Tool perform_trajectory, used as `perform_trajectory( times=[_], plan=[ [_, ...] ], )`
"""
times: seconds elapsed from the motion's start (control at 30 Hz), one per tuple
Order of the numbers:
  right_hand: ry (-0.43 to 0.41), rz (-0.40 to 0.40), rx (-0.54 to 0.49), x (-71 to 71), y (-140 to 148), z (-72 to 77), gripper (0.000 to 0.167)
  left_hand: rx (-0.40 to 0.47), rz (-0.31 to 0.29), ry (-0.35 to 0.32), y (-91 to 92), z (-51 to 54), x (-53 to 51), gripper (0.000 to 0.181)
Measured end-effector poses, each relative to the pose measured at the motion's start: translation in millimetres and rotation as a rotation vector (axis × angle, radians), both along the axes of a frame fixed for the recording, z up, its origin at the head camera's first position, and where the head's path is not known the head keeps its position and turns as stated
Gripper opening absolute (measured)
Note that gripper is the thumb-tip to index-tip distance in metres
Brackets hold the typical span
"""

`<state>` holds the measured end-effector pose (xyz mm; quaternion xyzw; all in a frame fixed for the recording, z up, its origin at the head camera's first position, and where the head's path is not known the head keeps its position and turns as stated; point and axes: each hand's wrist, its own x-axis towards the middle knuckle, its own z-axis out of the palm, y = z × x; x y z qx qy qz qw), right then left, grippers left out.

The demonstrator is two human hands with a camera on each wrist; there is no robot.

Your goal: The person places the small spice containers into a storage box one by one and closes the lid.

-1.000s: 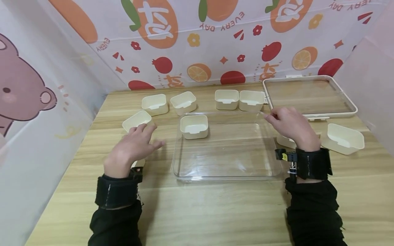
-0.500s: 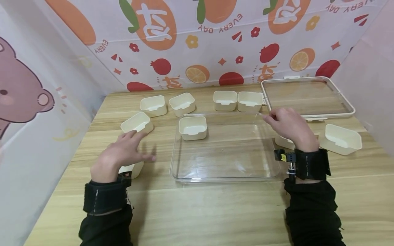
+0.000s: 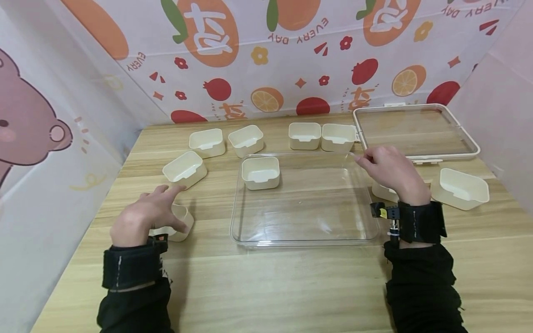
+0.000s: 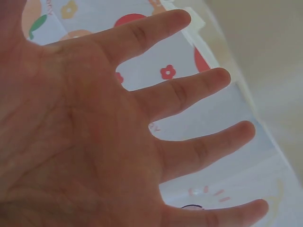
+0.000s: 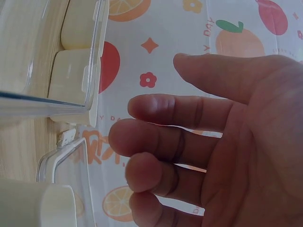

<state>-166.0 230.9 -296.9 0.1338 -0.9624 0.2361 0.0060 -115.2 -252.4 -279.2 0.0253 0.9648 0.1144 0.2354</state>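
Nine cream tubs (image 3: 261,176), one clear container (image 3: 306,212), one lid (image 3: 416,132)

From here I read "EVERY DAY" (image 3: 298,33), inverted, on the printed cloth (image 3: 266,69) beyond both hands, and again past the right hand (image 3: 393,171), farther right. Straight beyond the left hand (image 3: 145,212) I read "EVERY" (image 3: 136,61); the stylised white characters (image 3: 210,28) defeat me.

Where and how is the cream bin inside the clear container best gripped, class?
Probably pinch the near wall at its rim, coming from above on the near side: the cream bin stands upright and open-topped in the far left corner of the clear container, leaving that wall free.
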Motion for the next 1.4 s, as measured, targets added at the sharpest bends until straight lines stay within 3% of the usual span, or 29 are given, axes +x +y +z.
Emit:
perform_trajectory(
  times=[0.37,0.53,0.87,1.17,1.4],
  plan=[
    [-0.003,-0.008,-0.005,1.9,0.5,0.3,0.032,0.038,0.006,-0.087,-8.1,-4.6,-7.1,0.106],
    [-0.022,-0.015,-0.006,2.4,0.0,0.6,0.032,0.020,0.003,-0.073,-8.5,-5.1,-7.8,0.101],
    [-0.031,-0.013,-0.005,2.1,-1.7,1.2,0.032,-0.034,0.022,0.034,-4.1,-8.7,-15.8,0.088],
    [-0.034,-0.012,-0.003,1.5,-3.1,1.7,0.031,-0.103,0.073,-0.009,-1.4,-6.8,-17.5,0.092],
    [-0.023,-0.010,0.010,1.4,-2.8,0.6,0.031,-0.065,0.042,0.007,-0.4,-5.7,-16.3,0.094]
  ],
)
